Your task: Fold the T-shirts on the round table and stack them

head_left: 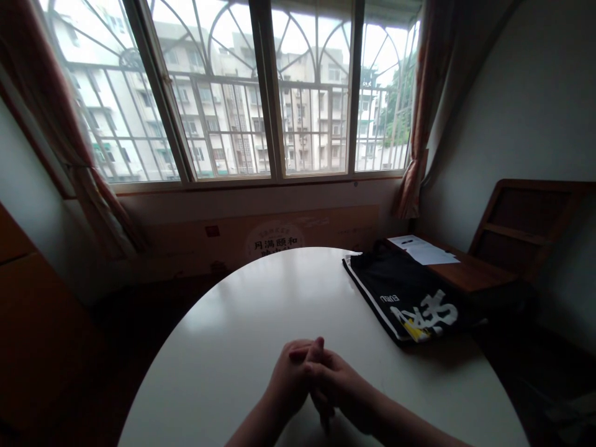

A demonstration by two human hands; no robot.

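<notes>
My left hand (289, 374) and my right hand (343, 380) are clasped together over the near part of a round white table (223, 347). Their fingers are interlaced and closed, and no object shows between them. Part of the fingers is hidden where the hands overlap. To the right, on the table's edge, lies a folded black garment (386, 279) with a white stripe along one side and large white and yellow print. It is apart from both hands.
Behind the garment, a wooden chair (484, 273) bears white paper (428, 253) with a small dark item on it. A large cardboard box (223, 248) stands under the barred window (274, 124). Curtains (412, 180) hang at both sides. An orange-brown cabinet (28, 323) is at left.
</notes>
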